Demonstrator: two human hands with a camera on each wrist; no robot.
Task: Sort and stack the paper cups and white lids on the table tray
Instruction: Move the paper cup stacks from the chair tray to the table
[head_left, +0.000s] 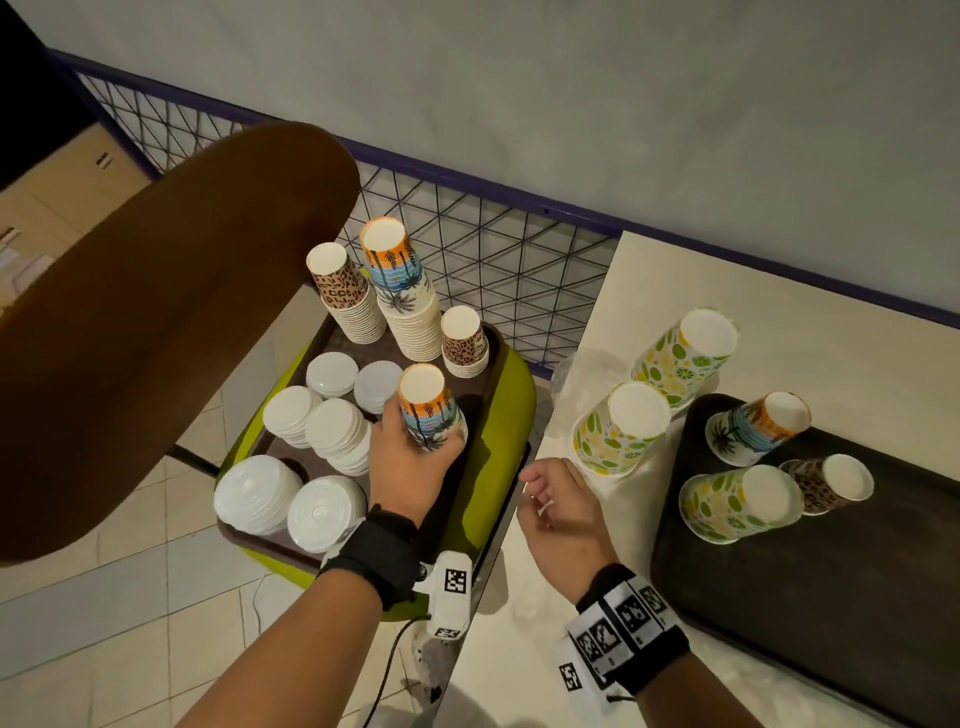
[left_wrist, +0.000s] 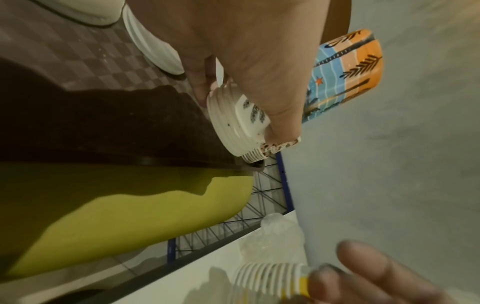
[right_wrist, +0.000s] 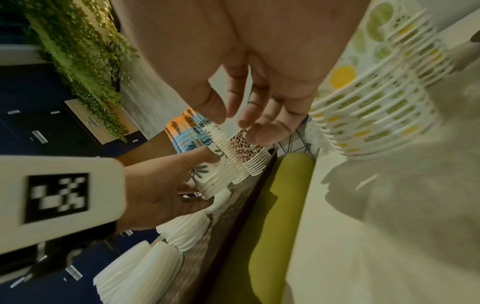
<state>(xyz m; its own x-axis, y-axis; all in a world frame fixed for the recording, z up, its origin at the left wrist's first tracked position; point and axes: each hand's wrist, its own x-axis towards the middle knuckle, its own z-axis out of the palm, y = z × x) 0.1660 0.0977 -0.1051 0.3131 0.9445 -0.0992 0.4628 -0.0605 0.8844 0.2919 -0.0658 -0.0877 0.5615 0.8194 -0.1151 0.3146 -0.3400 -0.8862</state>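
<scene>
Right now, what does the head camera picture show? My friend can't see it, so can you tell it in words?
The left hand grips a stack of palm-tree paper cups on a brown tray crowded with more cup stacks and piles of white lids. The right hand hovers empty over the white table, beside lemon-print cup stacks and a second dark tray.

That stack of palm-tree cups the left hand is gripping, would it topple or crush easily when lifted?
Probably light: the left hand grips the palm-tree cup stack alone. It looks tall and narrow, upside down, so a nudge could tip it. Thin paper may dent if squeezed, though the nested rims likely stiffen it.
</scene>
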